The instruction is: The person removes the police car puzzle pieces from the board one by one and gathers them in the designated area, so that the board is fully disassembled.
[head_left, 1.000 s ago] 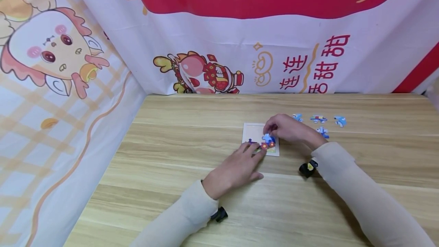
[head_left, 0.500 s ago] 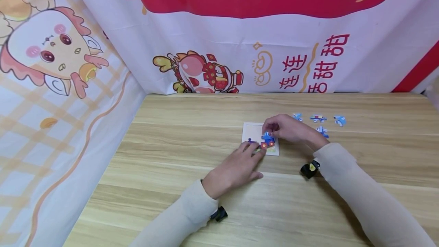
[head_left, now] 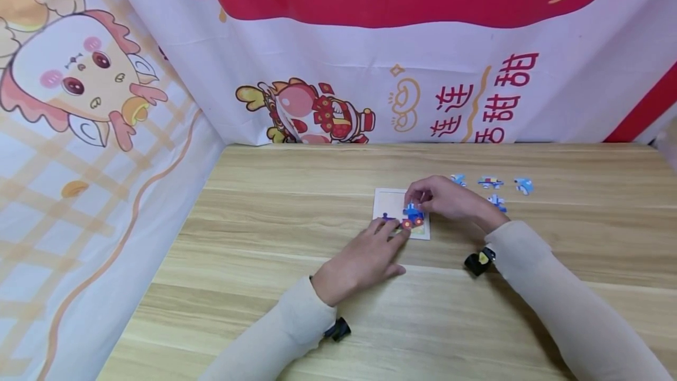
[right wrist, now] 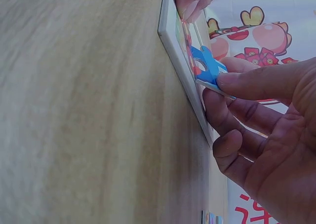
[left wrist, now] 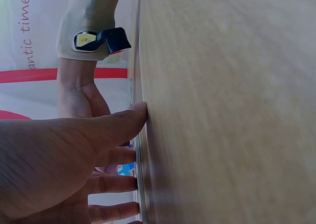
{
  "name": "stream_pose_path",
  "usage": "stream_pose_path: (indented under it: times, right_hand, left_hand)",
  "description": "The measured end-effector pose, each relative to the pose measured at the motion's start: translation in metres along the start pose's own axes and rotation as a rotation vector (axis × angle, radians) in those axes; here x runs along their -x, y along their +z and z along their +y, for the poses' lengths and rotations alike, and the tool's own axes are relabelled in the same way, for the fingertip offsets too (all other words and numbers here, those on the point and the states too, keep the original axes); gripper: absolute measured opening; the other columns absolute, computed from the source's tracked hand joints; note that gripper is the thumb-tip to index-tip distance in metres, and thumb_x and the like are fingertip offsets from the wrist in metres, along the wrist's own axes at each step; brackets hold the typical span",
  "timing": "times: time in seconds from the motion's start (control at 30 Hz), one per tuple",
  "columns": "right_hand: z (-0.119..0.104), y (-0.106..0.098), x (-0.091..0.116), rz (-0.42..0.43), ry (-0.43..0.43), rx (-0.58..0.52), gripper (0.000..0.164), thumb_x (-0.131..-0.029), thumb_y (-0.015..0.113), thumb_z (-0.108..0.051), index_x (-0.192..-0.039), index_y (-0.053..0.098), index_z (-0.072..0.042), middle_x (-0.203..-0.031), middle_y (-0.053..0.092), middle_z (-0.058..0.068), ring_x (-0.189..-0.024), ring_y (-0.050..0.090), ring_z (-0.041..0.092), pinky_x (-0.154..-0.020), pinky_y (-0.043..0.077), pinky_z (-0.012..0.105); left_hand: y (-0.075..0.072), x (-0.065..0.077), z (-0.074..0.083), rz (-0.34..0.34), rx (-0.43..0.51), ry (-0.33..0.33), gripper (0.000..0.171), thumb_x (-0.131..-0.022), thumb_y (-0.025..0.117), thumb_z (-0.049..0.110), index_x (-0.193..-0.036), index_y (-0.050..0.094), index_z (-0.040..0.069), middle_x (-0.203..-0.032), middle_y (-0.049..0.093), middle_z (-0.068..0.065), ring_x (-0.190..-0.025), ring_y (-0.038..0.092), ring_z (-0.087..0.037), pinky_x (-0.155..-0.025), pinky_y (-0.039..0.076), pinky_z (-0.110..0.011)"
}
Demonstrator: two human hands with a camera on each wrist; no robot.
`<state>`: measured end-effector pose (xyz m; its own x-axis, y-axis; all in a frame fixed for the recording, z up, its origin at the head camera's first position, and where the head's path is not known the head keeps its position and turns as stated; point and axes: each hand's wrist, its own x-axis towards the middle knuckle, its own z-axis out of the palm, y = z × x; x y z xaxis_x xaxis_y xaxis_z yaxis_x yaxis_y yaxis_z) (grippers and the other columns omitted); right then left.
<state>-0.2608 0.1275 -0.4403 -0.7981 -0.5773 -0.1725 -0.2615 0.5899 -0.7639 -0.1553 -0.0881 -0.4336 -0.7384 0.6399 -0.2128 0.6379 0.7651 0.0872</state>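
In the head view, a small white-bordered puzzle board (head_left: 379,196) lies on the wooden table. My left hand (head_left: 362,260) rests with extended fingers over its near edge, partly covering the laid pieces. The left wrist view shows the fingertips (left wrist: 129,183) against the board's edge and the thumb on the table. My right hand (head_left: 441,196) is at the board's right side. It pinches a blue puzzle piece (right wrist: 210,68) between thumb and fingers, tilted above the board in the right wrist view. Just below that piece are laid pieces with red wheels (head_left: 412,223).
Several loose blue puzzle pieces lie right of the board, among them one with coloured blocks (head_left: 491,183), one at the far right (head_left: 524,186) and one near the right wrist (head_left: 497,202). A printed cloth (head_left: 317,52) hangs behind the table (head_left: 285,193).
The blue piece in my right hand has tilted slightly and come a little lower, and the right wrist has shifted slightly to the right. My left hand stays almost still.
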Motion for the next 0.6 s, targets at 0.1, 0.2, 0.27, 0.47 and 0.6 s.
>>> stream_pose_path:
  times: [0.1, 0.2, 0.27, 0.47, 0.6]
  right_hand:
    - [0.0, -0.001, 0.0, 0.001, 0.004, -0.01, 0.025, -0.092, 0.058, 0.003, -0.1, 0.073, -0.016, -0.095, 0.067, 0.006, -0.09, 0.058, 0.022, -0.082, 0.046, 0.034]
    - [0.0, -0.002, 0.001, 0.003, 0.009, -0.008, 0.027, -0.092, 0.057, 0.003, -0.102, 0.072, -0.017, -0.096, 0.067, 0.004, -0.092, 0.058, 0.022, -0.084, 0.047, 0.035]
    - [0.0, -0.003, 0.002, 0.006, 0.018, -0.008, 0.028, -0.092, 0.057, 0.003, -0.103, 0.072, -0.018, -0.097, 0.067, 0.003, -0.093, 0.057, 0.022, -0.085, 0.047, 0.035]
    - [0.001, -0.009, 0.008, 0.025, 0.016, 0.011, 0.026, -0.093, 0.057, 0.0, -0.106, 0.072, -0.017, -0.098, 0.067, 0.003, -0.093, 0.058, 0.021, -0.087, 0.048, 0.036]
    - [0.005, -0.015, 0.014, 0.055, 0.008, 0.034, 0.026, -0.093, 0.058, 0.001, -0.109, 0.07, -0.015, -0.096, 0.067, 0.003, -0.09, 0.059, 0.021, -0.082, 0.049, 0.035]
  left_hand:
    - [0.0, 0.0, 0.0, 0.003, -0.006, 0.001, 0.068, -0.095, 0.056, 0.053, -0.152, 0.039, 0.018, -0.157, 0.033, -0.007, -0.145, 0.031, -0.028, -0.119, 0.032, -0.04]
    - [0.0, 0.0, 0.0, 0.002, -0.008, 0.001, 0.069, -0.095, 0.056, 0.053, -0.152, 0.039, 0.018, -0.157, 0.033, -0.006, -0.144, 0.031, -0.028, -0.119, 0.032, -0.039]
    - [0.0, 0.0, 0.0, 0.002, -0.008, 0.001, 0.069, -0.095, 0.057, 0.053, -0.151, 0.039, 0.018, -0.157, 0.034, -0.006, -0.144, 0.032, -0.028, -0.119, 0.032, -0.039]
    - [-0.001, 0.0, 0.0, -0.006, 0.006, -0.006, 0.069, -0.095, 0.057, 0.052, -0.151, 0.038, 0.018, -0.156, 0.034, -0.006, -0.143, 0.032, -0.027, -0.119, 0.032, -0.039]
    - [-0.001, -0.001, 0.001, -0.012, 0.021, -0.015, 0.068, -0.095, 0.057, 0.051, -0.152, 0.038, 0.018, -0.157, 0.034, -0.006, -0.144, 0.032, -0.028, -0.119, 0.032, -0.04]
